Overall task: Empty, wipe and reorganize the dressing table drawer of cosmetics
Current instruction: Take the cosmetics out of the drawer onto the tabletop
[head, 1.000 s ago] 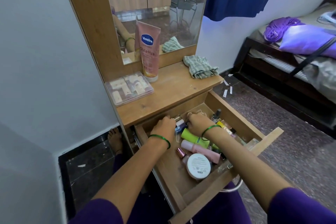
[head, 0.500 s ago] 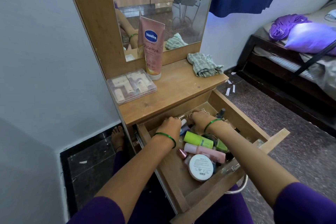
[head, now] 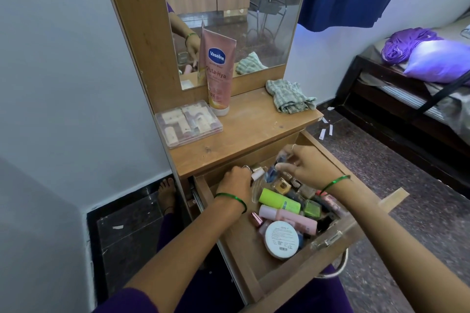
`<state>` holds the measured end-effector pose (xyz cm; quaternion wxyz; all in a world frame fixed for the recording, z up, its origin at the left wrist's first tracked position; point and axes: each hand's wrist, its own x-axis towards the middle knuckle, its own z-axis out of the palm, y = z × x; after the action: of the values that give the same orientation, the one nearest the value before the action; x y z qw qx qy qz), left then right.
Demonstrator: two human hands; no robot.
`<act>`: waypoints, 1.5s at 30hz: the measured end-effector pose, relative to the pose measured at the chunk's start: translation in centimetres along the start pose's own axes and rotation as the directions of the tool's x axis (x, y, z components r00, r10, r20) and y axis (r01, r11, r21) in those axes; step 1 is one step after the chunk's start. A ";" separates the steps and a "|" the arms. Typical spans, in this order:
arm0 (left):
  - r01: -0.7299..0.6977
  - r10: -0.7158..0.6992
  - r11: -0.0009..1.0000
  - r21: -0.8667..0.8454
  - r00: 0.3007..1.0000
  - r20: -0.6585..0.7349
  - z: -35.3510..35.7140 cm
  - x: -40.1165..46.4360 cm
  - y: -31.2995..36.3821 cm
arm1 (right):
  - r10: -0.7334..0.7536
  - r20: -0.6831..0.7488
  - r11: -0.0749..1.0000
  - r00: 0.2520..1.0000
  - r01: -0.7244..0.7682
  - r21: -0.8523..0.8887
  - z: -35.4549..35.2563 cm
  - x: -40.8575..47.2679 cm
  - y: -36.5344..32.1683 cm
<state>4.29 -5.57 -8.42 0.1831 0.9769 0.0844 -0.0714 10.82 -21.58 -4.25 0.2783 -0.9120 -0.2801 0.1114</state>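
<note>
Glass bottles crowd the back of the open drawer (head: 230, 241), where the left hand (head: 235, 181) grips a small tube (head: 257, 174) and the right hand (head: 309, 166) pinches a blurred blue bottle (head: 273, 173); a snagged neighbour could topple.

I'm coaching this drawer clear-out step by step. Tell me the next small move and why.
Probably lift the right hand with its small blurred item onto the tabletop near the Vaseline tube; the drawer is still full, so nothing can be wiped.
</note>
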 end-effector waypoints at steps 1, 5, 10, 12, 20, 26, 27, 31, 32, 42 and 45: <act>0.018 -0.019 0.998 -0.066 1.000 -0.020 -0.3 -0.1 -0.1 | -0.005 -0.023 1.000 1.000 0.005 0.019 -0.6 -0.2 -0.3; 0.002 -0.053 0.920 -0.392 0.992 -0.118 -1.9 -0.7 -0.5 | -0.021 -0.200 0.995 0.980 0.041 0.093 -3.0 0.1 -1.5; -0.139 -0.079 0.747 -0.650 0.952 -0.294 -5.0 -1.1 -0.7 | -0.044 -0.393 0.984 0.919 0.108 0.142 -4.5 2.6 -3.5; -0.176 -0.126 0.707 -0.685 0.922 -0.367 -5.7 -0.8 -0.7 | -0.031 -0.398 0.982 0.917 0.103 0.161 -4.0 3.9 -3.8; -0.037 -0.210 0.921 -0.389 0.792 -0.573 -6.1 2.6 -1.7 | -0.001 -0.452 0.990 0.892 0.066 0.128 -1.2 7.9 -4.8; 0.063 -0.201 0.967 -0.246 0.782 -0.590 -6.3 3.7 -1.3 | 0.041 -0.465 0.993 0.884 0.017 0.121 -0.4 8.7 -4.9; 0.077 -0.197 0.972 -0.223 0.785 -0.588 -6.3 3.7 -1.3 | 0.051 -0.458 0.992 0.887 0.009 0.127 -0.2 8.7 -4.8; 0.120 -0.194 0.979 -0.163 0.780 -0.595 -6.2 4.0 -1.7 | 0.072 -0.428 0.992 0.901 -0.021 0.123 0.7 8.7 -4.4; 0.127 -0.196 0.980 -0.156 0.771 -0.606 -6.1 4.1 -1.9 | 0.079 -0.423 0.991 0.903 -0.024 0.134 1.0 8.8 -4.3; 0.183 -0.262 0.965 -0.189 0.744 -0.614 -6.4 4.8 -2.8 | 0.081 -0.390 0.966 0.917 0.024 0.257 2.6 10.7 -5.0; 0.181 -0.259 0.966 -0.187 0.747 -0.612 -6.2 4.8 -2.7 | 0.063 -0.377 0.961 0.924 0.046 0.274 3.2 11.3 -5.1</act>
<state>9.09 -0.11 -4.45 0.1908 0.9147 0.2594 0.2444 16.62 -10.18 -4.46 0.4520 -0.8693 -0.1980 -0.0293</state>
